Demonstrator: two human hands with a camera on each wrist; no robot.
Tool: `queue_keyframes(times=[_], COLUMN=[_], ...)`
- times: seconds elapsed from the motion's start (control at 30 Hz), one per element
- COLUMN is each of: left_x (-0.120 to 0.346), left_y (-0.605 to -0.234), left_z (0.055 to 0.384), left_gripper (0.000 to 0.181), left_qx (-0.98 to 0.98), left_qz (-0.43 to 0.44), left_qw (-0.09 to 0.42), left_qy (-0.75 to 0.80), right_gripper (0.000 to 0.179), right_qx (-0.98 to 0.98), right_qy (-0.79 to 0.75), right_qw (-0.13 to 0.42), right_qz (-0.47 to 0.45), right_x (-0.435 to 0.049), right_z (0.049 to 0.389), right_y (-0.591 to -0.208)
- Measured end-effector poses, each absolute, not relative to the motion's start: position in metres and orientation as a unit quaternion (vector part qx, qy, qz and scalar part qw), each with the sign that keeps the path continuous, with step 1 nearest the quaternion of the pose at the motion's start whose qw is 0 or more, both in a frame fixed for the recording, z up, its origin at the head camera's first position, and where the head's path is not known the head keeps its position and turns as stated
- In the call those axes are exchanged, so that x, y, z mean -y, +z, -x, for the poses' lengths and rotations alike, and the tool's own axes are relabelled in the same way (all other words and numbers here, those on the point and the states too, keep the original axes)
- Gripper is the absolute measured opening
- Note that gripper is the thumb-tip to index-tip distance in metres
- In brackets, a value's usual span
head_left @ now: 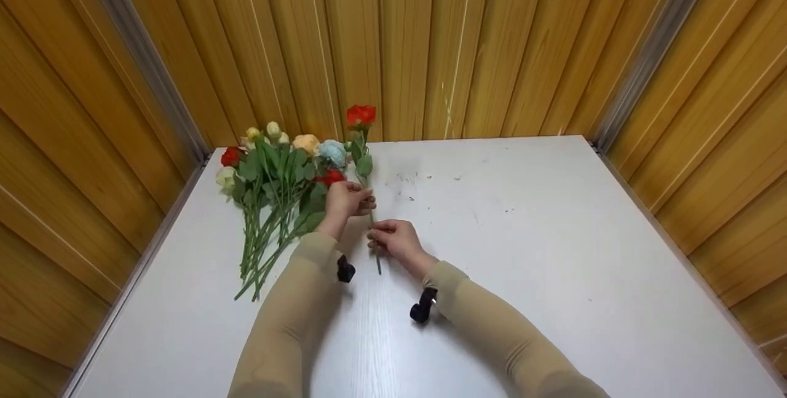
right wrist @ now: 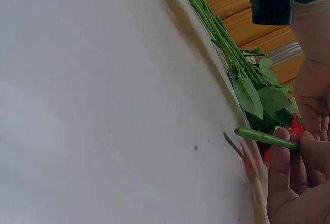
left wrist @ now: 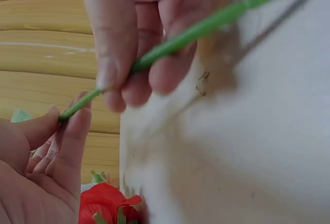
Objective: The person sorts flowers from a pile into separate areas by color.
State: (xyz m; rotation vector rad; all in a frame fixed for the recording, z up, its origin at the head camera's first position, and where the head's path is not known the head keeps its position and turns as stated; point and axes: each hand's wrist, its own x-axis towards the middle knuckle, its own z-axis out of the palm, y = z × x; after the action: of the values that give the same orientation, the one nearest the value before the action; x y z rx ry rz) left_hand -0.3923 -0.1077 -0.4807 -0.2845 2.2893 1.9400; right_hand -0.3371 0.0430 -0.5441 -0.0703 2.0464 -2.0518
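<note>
We see the left hand pinching a red flower by its stem; at four o'clock, the right hand pinches lower. Bunched flowers lie toward nine o'clock.

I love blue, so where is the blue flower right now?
In the head view, the blue flower lies left of centre near the far edge of the table, with a peach flower on its left and the held red flower to its upper right.
</note>
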Motion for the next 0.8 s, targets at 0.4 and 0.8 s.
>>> queue_keyframes(times=[0.4, 0.8], left_x=[0.146, 0.229], left_y=[-0.492, -0.502], left_z=[0.372, 0.364], left_gripper=[0.022, 0.029], left_qx=[-0.833, -0.895], left_qz=[0.083, 0.135], left_qw=[0.013, -0.104], left_qy=[0.547, 0.413], right_gripper=[0.026, 0.033], right_qx=[-0.731, -0.769], right_qy=[-0.671, -0.63], right_qw=[0.125, 0.105], right_qz=[0.007, -0.029], right_x=[-0.125, -0.234], right_z=[0.346, 0.356], right_y=[-0.543, -0.54])
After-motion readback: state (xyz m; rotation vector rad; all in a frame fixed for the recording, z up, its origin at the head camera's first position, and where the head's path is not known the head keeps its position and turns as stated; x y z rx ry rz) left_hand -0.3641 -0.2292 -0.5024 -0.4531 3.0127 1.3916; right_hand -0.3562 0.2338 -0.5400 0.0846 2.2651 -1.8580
